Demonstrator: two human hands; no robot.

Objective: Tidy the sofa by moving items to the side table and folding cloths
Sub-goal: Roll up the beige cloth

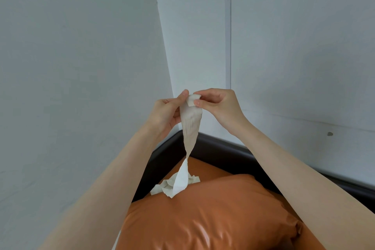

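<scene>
Both your hands are up in the middle of the frame, left hand and right hand together, pinching the cloth top above the orange cushion.

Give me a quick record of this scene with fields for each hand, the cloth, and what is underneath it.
left hand: left hand pinches the cloth's top corner
right hand: right hand pinches the same top edge, close beside the left
cloth: cream cloth hangs down twisted, lower end bunched on the cushion
surface below: orange cushion on a sofa with a dark frame
background: pale wall
fold state: not yet folded
</scene>
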